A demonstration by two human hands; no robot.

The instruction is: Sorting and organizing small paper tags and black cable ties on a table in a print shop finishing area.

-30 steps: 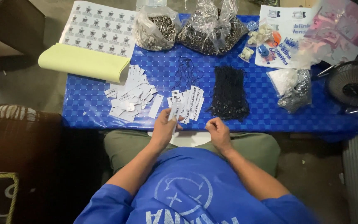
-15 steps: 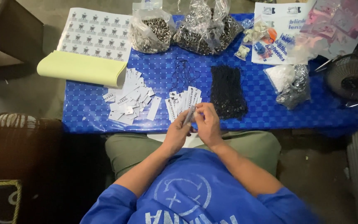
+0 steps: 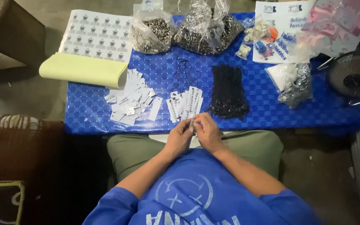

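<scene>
Far left, at ten o'clock, the yellow pad (image 3: 82, 70) lies under the sticker sheet (image 3: 98, 35). Next, the loose tags (image 3: 132, 102) are scattered on the blue surface (image 3: 84, 112), and just right of them the fanned tags (image 3: 185, 104) sit at twelve o'clock from my hands.

My left hand (image 3: 179, 137) is curled in, fingertips pinched on a small white tag (image 3: 191, 124) right at the surface's near edge. My right hand (image 3: 207, 132) meets it there, grip nearly closed on the same tag, thumbs touching. Whether a cord is already between my fingers I cannot tell; it's too small.

Best handling, I'd judge: keep the tag steady in the left pinch, let the right fingertips do the fine work, and stay close over my lap.

At one o'clock the black cords (image 3: 228, 93) lie bundled. Beyond, two ring bags (image 3: 205, 29), then a clear bag (image 3: 292, 83), and a fan (image 3: 355, 75) at far right.
</scene>
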